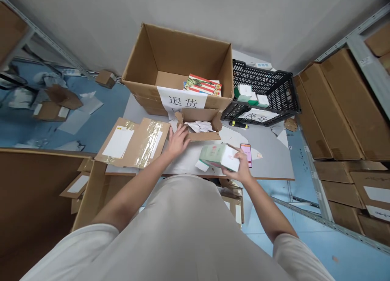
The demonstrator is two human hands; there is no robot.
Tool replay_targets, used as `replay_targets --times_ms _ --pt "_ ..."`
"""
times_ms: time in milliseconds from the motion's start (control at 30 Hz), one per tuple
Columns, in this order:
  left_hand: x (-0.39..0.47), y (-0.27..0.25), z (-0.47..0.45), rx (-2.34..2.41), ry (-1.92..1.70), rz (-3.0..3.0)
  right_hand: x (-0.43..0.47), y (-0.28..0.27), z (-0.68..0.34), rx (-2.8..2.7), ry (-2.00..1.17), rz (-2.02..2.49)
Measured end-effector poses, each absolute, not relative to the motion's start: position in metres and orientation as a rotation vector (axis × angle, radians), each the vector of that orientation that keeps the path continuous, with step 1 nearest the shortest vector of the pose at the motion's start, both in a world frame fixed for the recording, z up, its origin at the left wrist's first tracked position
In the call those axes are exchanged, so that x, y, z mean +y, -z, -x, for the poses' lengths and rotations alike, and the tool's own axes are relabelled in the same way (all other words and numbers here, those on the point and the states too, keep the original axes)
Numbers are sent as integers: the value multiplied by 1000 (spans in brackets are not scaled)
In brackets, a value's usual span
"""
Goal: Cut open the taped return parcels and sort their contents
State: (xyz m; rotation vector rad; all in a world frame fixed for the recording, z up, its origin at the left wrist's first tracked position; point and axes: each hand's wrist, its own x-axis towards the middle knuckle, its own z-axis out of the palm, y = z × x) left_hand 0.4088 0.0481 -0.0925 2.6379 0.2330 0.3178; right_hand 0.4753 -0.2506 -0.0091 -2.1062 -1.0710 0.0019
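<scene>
In my right hand (240,167) is a pale green and white product carton (215,156), tilted above the front of the table. One end flap of the carton hangs loose at its lower left. My left hand (177,142), its fingers stretched out, rests against the left corner of a small open cardboard box (202,137). Crumpled white paper (200,126) lies inside that box. Left of this hand is a flattened cardboard piece (137,141) with shiny tape and white labels. A phone (246,155) with a lit pink screen lies just beyond my right hand.
A large open cardboard box (143,90) at the back holds colourful printed items. Beside it, a black plastic crate (274,84) contains several green and white cartons. A black and yellow cutter (238,124) lies before the crate. Shelves with brown boxes (344,106) flank the table's right.
</scene>
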Motion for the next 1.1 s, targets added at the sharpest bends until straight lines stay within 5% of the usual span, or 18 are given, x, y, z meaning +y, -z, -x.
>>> replay_targets --times_ms 333,700,1100 --pt "-11 103 -351 59 -9 -2191 -199 111 -459 -1245 -501 2081" --pt "-10 128 -354 224 -20 -2075 -180 49 -450 -1390 -427 2327" --pt "-12 135 -347 182 -67 -2080 -165 43 -432 -1320 -423 2446"
